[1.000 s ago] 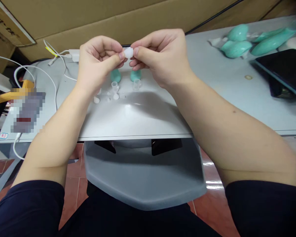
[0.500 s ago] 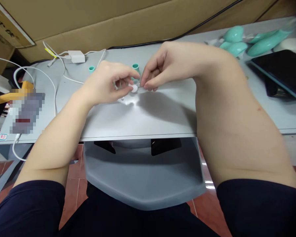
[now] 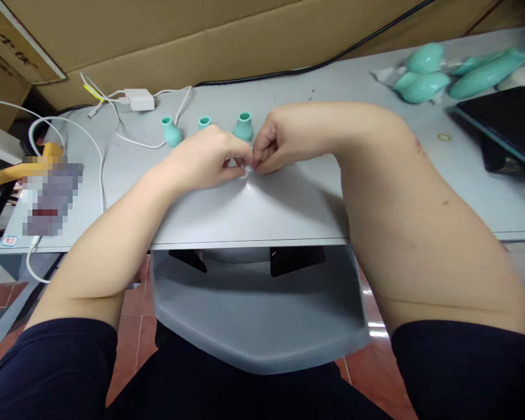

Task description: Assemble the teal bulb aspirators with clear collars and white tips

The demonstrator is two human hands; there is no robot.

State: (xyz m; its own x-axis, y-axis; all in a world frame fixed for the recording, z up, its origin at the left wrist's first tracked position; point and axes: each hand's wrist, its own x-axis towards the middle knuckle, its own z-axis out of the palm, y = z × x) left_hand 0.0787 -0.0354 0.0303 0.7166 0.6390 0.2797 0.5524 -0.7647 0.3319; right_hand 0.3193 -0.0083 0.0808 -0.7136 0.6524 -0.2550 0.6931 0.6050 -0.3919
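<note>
Over the desk, the fingers of my left hand (image 3: 221,156) are closed in a pinch on a small white disc (image 3: 244,174), of which only the edge shows. Fingertips almost touching it, my right hand (image 3: 273,143) is also pinched; what it grips is hidden, perhaps something small and clear. Just behind the hands stand three small teal vase-shaped pieces with open necks: the left piece (image 3: 172,134), the middle piece (image 3: 204,122), partly covered by my left hand, and the right piece (image 3: 244,128).
A white charger (image 3: 140,100) with cables lies at the back left, and a blurred-out phone-like object (image 3: 55,198) is at the left edge. Larger teal parts (image 3: 422,86) in clear wrap and a black tablet-like device (image 3: 503,125) occupy the right. A grey drawer (image 3: 258,315) juts out below.
Both hands have come closer together and slightly lower. My right hand's fingers have curled in more tightly. The teal pieces behind show more fully now, and the view has shifted slightly.
</note>
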